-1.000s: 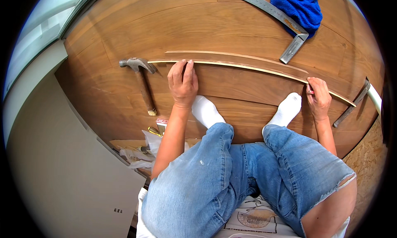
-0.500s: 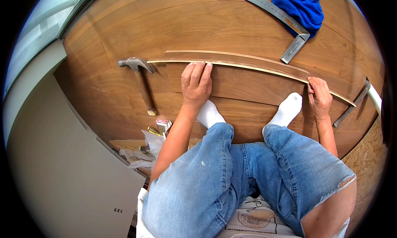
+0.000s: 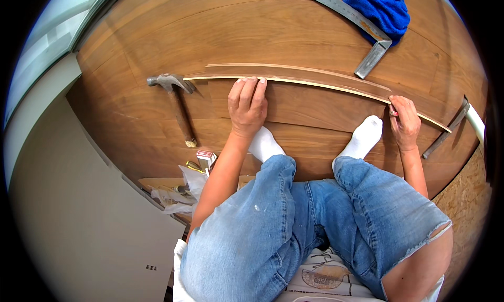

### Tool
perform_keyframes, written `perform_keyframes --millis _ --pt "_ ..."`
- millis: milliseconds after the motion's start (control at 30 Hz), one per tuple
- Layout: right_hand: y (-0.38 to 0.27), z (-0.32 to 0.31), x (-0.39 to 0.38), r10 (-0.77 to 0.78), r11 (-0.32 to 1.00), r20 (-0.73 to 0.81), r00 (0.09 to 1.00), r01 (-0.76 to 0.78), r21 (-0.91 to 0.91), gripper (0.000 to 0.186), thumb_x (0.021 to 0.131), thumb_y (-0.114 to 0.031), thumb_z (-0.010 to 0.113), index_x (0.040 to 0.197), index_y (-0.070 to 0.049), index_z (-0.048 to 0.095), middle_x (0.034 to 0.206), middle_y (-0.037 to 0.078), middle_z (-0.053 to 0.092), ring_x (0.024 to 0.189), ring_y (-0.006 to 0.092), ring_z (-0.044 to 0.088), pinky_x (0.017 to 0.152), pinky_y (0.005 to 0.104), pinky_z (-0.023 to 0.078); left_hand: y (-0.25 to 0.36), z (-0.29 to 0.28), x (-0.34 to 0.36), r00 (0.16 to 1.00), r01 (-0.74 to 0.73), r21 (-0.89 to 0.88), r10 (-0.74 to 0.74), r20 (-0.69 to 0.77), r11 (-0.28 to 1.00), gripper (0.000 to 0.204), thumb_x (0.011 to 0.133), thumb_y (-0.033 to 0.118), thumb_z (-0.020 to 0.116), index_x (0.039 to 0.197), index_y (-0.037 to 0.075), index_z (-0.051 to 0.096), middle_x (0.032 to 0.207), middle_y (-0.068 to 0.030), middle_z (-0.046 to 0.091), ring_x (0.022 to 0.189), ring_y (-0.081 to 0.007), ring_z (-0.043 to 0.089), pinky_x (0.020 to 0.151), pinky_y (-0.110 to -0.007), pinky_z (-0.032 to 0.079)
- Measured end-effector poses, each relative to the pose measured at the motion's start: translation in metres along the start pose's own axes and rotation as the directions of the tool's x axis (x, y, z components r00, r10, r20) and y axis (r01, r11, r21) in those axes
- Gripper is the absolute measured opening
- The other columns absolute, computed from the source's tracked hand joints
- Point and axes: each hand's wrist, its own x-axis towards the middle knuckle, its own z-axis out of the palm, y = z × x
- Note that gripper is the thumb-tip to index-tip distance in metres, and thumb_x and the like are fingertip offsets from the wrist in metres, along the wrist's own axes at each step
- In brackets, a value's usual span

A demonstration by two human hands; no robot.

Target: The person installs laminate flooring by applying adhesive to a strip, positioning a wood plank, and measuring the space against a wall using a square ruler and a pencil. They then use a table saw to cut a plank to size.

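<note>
A thin wooden strip (image 3: 320,85) is lying across the floorboards (image 3: 220,34), its pale edge running past the person's toes and seeming to bow in the wide lens. Near its left end, the left hand (image 3: 248,106) is resting bent fingertips, set close together, on that edge; the thumb is hiding, so from where I am standing I cannot tell whether it is pinching or only pressing. Farther along, the right hand (image 3: 405,122) is curling narrowly at the strip, its fingers apparently closing on a small red item (image 3: 395,113), too small to identify. The two hands are sitting well apart, a spacing that is probably keeping the long, slender piece from swivelling.

Just beyond, a shorter pale-edged piece (image 3: 294,68) is running nearly parallel. A claw hammer (image 3: 182,113) is lying at the strip's left end, while the right end is reaching a dark metal bar (image 3: 436,144). White-socked feet (image 3: 366,136) are standing apart, likely leaving the arms room between and outside the knees. Farther out, a metal square (image 3: 352,19) is lying against a blue cloth (image 3: 386,13), and a small red-and-white box (image 3: 206,156) is sitting beside the left forearm.
</note>
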Motion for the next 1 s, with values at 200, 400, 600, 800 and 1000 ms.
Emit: perform_keyframes --millis 200,400,600,800,1000 --pt "-0.001 -0.004 0.0 0.008 1.0 -0.009 1.0 -0.008 -0.002 0.03 0.08 0.009 0.075 0.108 0.0 0.071 0.106 0.015 0.073 0.099 0.0352 0.071 0.085 0.0411 0.058 0.002 0.002 0.0 1.0 -0.009 0.014 0.009 -0.002 1.0 0.049 0.082 -0.007 0.071 0.127 0.012 0.068 0.128 -0.0091 0.062 0.121 -0.0312 0.057 0.106 -0.042 0.051" --pt "-0.004 -0.006 0.007 -0.012 0.998 -0.037 0.999 0.01 -0.059 0.028 0.078 0.001 0.079 0.104 -0.006 0.071 0.1 0.008 0.073 0.092 0.0277 0.071 0.074 0.0358 0.059 0.0 0.002 -0.002 1.0 -0.008 0.04 0.007 0.024 0.999 0.051 0.082 -0.007 0.07 0.13 0.012 0.068 0.13 -0.0102 0.062 0.122 -0.0313 0.058 0.106 -0.042 0.051" --pt "0.0 -0.001 -0.001 0.02 0.998 -0.092 0.996 -0.026 -0.059 0.031 0.075 0.0 0.081 0.103 -0.008 0.072 0.098 0.005 0.073 0.091 0.024 0.072 0.072 0.0339 0.059 -0.001 0.0 0.0 0.999 -0.045 0.085 0.044 0.012 0.995 0.055 0.084 -0.011 0.067 0.132 0.015 0.069 0.131 -0.0103 0.061 0.124 -0.0312 0.057 0.106 -0.043 0.05" --pt "0.009 -0.007 -0.004 0.021 0.998 -0.093 0.995 -0.025 -0.052 0.03 0.073 0.002 0.079 0.1 -0.007 0.071 0.097 0.005 0.073 0.09 0.0254 0.072 0.072 0.0345 0.059 0.004 0.003 0.002 0.998 -0.058 0.107 0.056 0.019 0.993 0.055 0.084 -0.01 0.065 0.133 0.015 0.068 0.13 -0.0109 0.06 0.126 -0.0318 0.056 0.112 -0.045 0.048" --pt "0.01 -0.007 -0.004 0.015 0.998 -0.081 0.997 -0.019 -0.053 0.029 0.073 0.001 0.079 0.1 -0.007 0.071 0.097 0.005 0.073 0.09 0.0259 0.072 0.072 0.035 0.059 0.005 0.001 0.004 0.998 -0.055 0.101 0.054 0.02 0.993 0.056 0.084 -0.01 0.064 0.134 0.015 0.068 0.13 -0.0105 0.06 0.127 -0.0317 0.055 0.112 -0.045 0.047"
